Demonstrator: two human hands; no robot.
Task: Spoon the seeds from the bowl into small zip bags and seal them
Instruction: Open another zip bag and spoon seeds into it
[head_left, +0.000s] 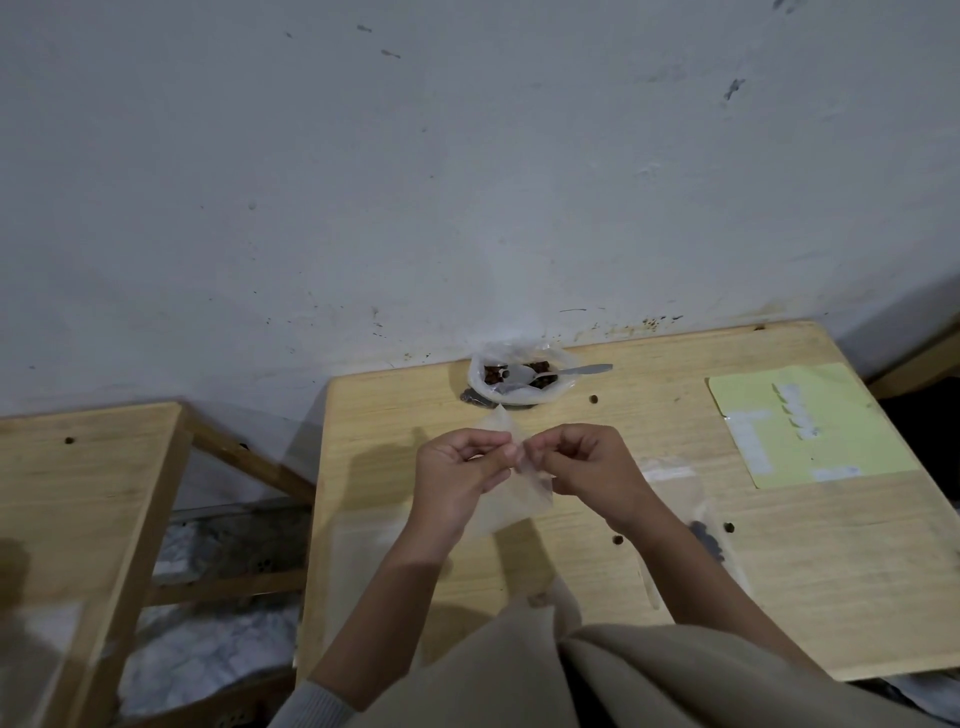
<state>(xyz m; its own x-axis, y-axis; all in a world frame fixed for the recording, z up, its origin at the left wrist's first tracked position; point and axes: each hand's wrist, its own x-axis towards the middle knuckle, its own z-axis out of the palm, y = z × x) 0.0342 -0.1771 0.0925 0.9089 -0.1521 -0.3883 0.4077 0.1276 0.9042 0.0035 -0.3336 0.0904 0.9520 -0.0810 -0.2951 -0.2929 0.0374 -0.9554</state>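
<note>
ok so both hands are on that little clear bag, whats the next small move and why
Probably pull the zip bag mouth open. Both the left hand and right hand pinch its top edge, it looks empty, and the spoon lies in the bowl of seeds.

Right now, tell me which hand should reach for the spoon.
Right hand, probably: the spoon handle sticks out of the bowl toward the right, nearer that hand than the left hand.
</note>
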